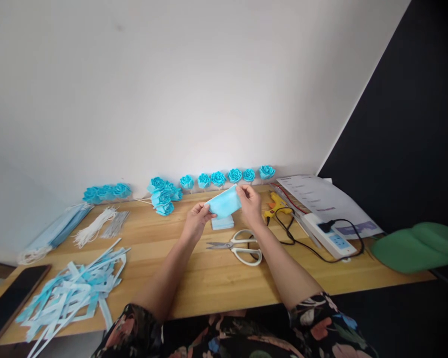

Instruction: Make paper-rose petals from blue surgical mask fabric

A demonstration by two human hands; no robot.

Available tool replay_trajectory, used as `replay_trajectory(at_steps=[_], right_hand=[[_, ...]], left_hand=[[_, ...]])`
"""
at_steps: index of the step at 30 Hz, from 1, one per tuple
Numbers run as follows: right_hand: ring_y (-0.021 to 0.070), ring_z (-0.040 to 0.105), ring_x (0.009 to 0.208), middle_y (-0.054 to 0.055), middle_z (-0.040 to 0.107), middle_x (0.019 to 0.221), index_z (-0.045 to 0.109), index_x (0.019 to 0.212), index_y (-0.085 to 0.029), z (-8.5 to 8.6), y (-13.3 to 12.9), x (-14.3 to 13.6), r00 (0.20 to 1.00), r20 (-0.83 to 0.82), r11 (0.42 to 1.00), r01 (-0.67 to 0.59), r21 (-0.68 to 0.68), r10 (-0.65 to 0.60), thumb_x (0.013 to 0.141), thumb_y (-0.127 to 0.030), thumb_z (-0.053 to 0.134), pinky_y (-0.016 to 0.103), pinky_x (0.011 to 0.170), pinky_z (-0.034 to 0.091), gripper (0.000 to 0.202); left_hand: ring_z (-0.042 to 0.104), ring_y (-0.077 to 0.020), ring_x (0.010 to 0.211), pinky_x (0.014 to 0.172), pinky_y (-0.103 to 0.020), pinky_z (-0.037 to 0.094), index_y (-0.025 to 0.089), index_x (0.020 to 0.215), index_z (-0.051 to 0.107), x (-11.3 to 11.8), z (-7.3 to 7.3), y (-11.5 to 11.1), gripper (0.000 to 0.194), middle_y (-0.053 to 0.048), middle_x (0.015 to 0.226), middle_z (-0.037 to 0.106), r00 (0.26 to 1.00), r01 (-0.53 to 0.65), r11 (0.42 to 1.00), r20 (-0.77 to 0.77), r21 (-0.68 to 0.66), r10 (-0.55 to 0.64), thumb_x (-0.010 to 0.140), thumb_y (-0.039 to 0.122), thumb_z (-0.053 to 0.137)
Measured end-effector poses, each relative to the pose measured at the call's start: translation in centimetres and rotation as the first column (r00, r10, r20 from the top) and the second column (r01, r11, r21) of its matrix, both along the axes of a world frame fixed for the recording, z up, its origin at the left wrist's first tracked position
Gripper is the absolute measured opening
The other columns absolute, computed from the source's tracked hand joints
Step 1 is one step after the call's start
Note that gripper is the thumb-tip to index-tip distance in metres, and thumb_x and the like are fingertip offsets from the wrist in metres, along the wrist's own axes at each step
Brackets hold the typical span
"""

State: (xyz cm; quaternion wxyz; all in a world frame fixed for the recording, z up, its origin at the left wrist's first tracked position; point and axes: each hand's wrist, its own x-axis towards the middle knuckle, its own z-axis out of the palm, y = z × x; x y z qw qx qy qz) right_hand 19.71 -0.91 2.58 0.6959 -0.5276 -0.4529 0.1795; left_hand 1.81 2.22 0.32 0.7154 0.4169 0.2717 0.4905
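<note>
Between my two hands is a light-blue rectangle of face-mask fabric (224, 203), raised over the table and tilted up to the right. My left hand (197, 219) pinches its left end, thumb against fingers. At the upper right corner, my right hand (251, 201) grips the other end. Directly below lies a small stack of blue fabric pieces (223, 223), partly covered by the held one. Scissors (234, 245) with white handles rest nearer to me, blades slightly apart and pointing left; my right forearm passes close to the handles.
Blue fabric roses (218, 178) line the wall, with a cluster (163, 195) left of centre. At left are face masks (59, 233), white ear loops (95, 226), nose wires (115, 224), cut strips (78, 288) and a phone (15, 303). Right: yellow glue gun (278, 203), power strip (330, 236), papers (321, 196), green object (414, 248).
</note>
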Motion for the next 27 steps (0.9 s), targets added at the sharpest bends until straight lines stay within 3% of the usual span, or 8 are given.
replay_trajectory(at_steps=[6, 10, 12, 15, 17, 20, 23, 27], right_hand=[[0.0138, 0.047, 0.064, 0.0, 0.056, 0.071, 0.061, 0.082, -0.018, -0.1, 0.2, -0.5, 0.991, -0.127, 0.999, -0.053, -0.014, 0.051, 0.079, -0.05, 0.059, 0.025, 0.059, 0.038, 0.032], [0.0139, 0.046, 0.063, 0.0, 0.055, 0.07, 0.059, 0.081, -0.019, 0.3, -0.1, -0.7, 0.992, -0.122, 0.999, -0.046, -0.015, 0.044, 0.08, -0.051, 0.058, 0.026, 0.058, 0.038, 0.032], [0.0145, 0.047, 0.064, 0.0, 0.056, 0.071, 0.06, 0.081, -0.019, 0.6, -0.5, -0.6, 1.0, -0.015, 1.0, -0.014, 0.005, 0.014, 0.083, -0.049, 0.056, 0.026, 0.06, 0.039, 0.03], [0.0167, 0.051, 0.069, 0.002, 0.06, 0.074, 0.063, 0.081, -0.02, 1.0, -1.1, -0.8, 0.969, 0.243, 0.998, 0.043, 0.037, -0.051, 0.087, -0.045, 0.053, 0.03, 0.068, 0.042, 0.027], [0.0187, 0.054, 0.073, 0.004, 0.063, 0.077, 0.064, 0.08, -0.021, 1.1, -1.4, -1.1, 0.922, 0.383, 0.998, 0.041, 0.05, -0.058, 0.09, -0.043, 0.051, 0.032, 0.074, 0.043, 0.026], [0.0204, 0.057, 0.081, 0.006, 0.065, 0.082, 0.066, 0.084, -0.023, 0.9, -1.7, -2.0, 0.853, 0.522, 0.998, -0.04, 0.053, 0.007, 0.092, -0.039, 0.049, 0.033, 0.08, 0.043, 0.025], [0.0208, 0.059, 0.084, 0.007, 0.067, 0.085, 0.067, 0.086, -0.024, 0.5, -1.7, -2.9, 0.788, 0.607, 0.988, -0.154, 0.034, 0.102, 0.093, -0.035, 0.05, 0.034, 0.081, 0.043, 0.022], [0.0209, 0.06, 0.086, 0.007, 0.069, 0.087, 0.07, 0.084, -0.025, 0.5, -1.9, -3.5, 0.756, 0.62, 0.965, -0.26, -0.007, 0.209, 0.092, -0.034, 0.052, 0.034, 0.08, 0.044, 0.021]], left_hand=[[0.057, -0.0109, 0.06, 0.063, -0.027, 0.047, 0.018, 0.079, 0.055, -0.3, 1.0, -0.6, 0.042, 0.001, 0.072, 0.061, 0.986, 0.159, 0.983, 0.036, 0.095, -0.163, 0.063, 0.045, 0.081], [0.056, -0.0121, 0.062, 0.065, -0.028, 0.046, 0.019, 0.079, 0.053, -0.7, 0.7, -0.2, 0.041, 0.001, 0.071, 0.058, 0.982, 0.189, 0.973, -0.012, 0.131, -0.189, 0.066, 0.049, 0.078], [0.057, -0.0123, 0.065, 0.067, -0.029, 0.047, 0.018, 0.079, 0.054, -0.8, 0.4, 0.3, 0.04, 0.0, 0.075, 0.059, 0.987, 0.154, 0.976, -0.077, 0.153, -0.144, 0.069, 0.05, 0.075], [0.061, -0.0162, 0.084, 0.078, -0.03, 0.047, 0.018, 0.092, 0.06, -1.1, 0.2, 1.2, 0.038, -0.005, 0.093, 0.064, 0.969, -0.007, 0.957, -0.235, 0.29, 0.078, 0.072, 0.046, 0.073], [0.059, -0.0207, 0.102, 0.089, -0.033, 0.045, 0.019, 0.108, 0.06, -1.3, 0.6, 1.3, 0.044, -0.009, 0.111, 0.064, 0.924, -0.076, 0.904, -0.31, 0.421, 0.222, 0.072, 0.04, 0.075], [0.054, -0.0253, 0.118, 0.102, -0.038, 0.037, 0.022, 0.119, 0.06, -1.5, 1.6, 0.7, 0.052, -0.011, 0.124, 0.061, 0.871, -0.044, 0.811, -0.375, 0.583, 0.316, 0.07, 0.032, 0.077], [0.054, -0.0265, 0.117, 0.104, -0.039, 0.034, 0.024, 0.11, 0.067, -1.4, 2.5, -0.1, 0.042, -0.009, 0.12, 0.065, 0.846, 0.027, 0.748, -0.413, 0.663, 0.336, 0.069, 0.029, 0.077], [0.06, -0.0248, 0.091, 0.094, -0.038, 0.04, 0.022, 0.082, 0.073, -1.2, 2.6, -0.4, 0.014, -0.006, 0.089, 0.071, 0.828, 0.076, 0.745, -0.458, 0.663, 0.323, 0.072, 0.031, 0.074]])
